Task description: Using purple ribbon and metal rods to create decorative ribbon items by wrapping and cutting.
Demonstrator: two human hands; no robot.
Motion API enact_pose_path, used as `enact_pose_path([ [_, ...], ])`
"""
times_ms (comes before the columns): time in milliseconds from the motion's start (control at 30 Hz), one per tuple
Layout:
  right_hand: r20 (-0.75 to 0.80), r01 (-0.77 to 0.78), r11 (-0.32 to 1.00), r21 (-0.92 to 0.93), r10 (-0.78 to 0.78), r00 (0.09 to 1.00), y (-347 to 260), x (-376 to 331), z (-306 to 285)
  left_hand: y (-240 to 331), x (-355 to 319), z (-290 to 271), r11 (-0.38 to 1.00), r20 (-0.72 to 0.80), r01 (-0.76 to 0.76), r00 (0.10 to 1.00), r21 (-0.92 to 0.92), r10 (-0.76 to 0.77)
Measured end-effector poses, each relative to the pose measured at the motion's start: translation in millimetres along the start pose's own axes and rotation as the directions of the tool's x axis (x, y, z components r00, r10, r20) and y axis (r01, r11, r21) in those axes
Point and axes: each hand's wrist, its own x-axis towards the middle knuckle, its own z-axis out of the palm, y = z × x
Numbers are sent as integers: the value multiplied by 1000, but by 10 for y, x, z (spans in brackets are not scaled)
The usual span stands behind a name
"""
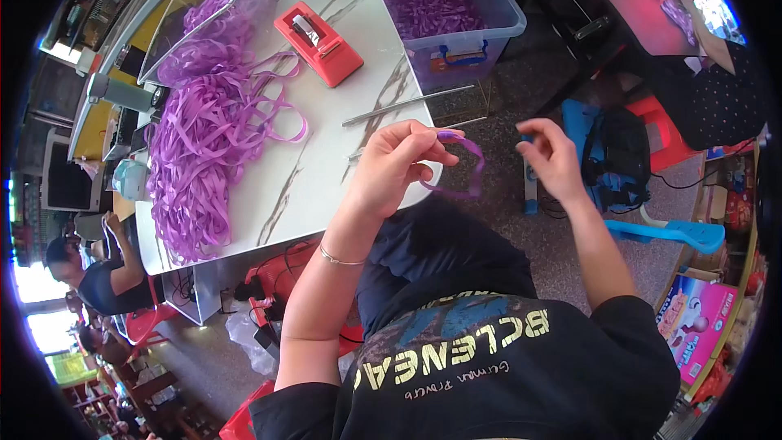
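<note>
My left hand [399, 161] pinches a loop of purple ribbon [476, 169] near the table's right corner; the loop hangs out to the right of the fingers. To the right of it, my right hand [554, 156] is apart from the ribbon, its fingers loosely curled and spaced, with nothing seen in them. Just beyond the left hand, thin metal rods [391, 109] stick out over the table's edge. A big tangled heap of purple ribbon loops [204, 130] covers the left of the white marbled table [314, 165].
A red tape dispenser [319, 45] stands on the table. Beyond the right edge is a clear plastic bin [456, 42] holding many purple pieces. Blue and black seat-like objects [615, 151] are on the right. One person [110, 273] sits far left; another's dotted clothing [713, 98] shows at upper right.
</note>
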Motion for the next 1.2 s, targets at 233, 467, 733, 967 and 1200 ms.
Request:
enact_pose_path([
  [233, -243, 564, 822, 78, -533, 810, -628, 36, 599, 49, 8, 156, 999, -47, 12, 999, 43, -10],
  [467, -258, 630, 776, -27, -615, 745, -692, 81, 634, 50, -11, 45, 999, -44, 30, 999, 33, -28],
  [733, 206, 294, 923, 247, -347, 915, -813, 163, 335, 123, -9, 14, 939, 130, -101, 990, 329, 61],
  [967, 631, -401, 664, 632, -140, 763, -782, 161, 241, 39, 21, -18, 987, 209, -57, 978, 152, 25],
  [1200, 509, -166, 793, 587, -201, 837, -768, 150, 223, 37, 45, 0, 992, 177, -23, 984, 123, 1],
])
